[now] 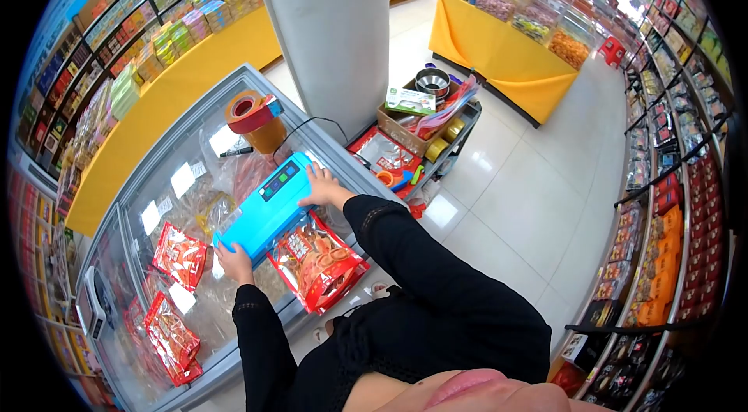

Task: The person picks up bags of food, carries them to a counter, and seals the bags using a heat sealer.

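Note:
A bright blue vacuum sealer [269, 205] with a dark control panel lies across the glass top of a chest freezer [241, 84]. My left hand [234, 262] is closed over its near left end. At the opposite end, my right hand [320, 185] grips the sealer beside the panel, fingers curving over the edge. A red snack bag [318, 262] lies against the sealer's front side, its top edge hidden there, its body reaching over the freezer rim. Farther left on the glass are another red snack bag [180, 256] and more red packaging [172, 339].
Behind the sealer stand tape rolls [254, 112] and a black marker [236, 152]. A cart [460, 131] with a cardboard box and tools stands beside the pillar [323, 30]. Stocked shelves [670, 201] line the right side; yellow-draped display tables [506, 45] stand farther back.

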Demonstrator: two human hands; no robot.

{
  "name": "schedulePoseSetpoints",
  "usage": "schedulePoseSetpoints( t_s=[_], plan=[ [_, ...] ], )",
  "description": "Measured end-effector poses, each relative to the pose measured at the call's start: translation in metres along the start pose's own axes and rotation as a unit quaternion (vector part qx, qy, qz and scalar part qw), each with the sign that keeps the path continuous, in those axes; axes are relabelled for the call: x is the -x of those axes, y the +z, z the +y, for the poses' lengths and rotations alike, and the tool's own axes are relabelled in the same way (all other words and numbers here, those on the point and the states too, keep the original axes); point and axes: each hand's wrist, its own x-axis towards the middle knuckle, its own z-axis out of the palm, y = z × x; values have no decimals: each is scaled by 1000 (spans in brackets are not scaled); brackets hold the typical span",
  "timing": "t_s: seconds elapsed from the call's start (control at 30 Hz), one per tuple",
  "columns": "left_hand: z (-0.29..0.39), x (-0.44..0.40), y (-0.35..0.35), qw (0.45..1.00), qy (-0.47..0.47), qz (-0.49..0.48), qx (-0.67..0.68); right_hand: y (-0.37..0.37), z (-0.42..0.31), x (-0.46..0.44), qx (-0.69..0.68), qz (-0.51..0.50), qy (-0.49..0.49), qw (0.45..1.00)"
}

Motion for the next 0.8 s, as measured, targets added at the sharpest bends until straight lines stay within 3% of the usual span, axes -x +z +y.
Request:
schedulePoseSetpoints(
  t_s=[0.8],
  plan=[
    [-1,-1,2,1000,-2,5,-14,-1,-1,1,4,-4,-4,1000]
  ],
)
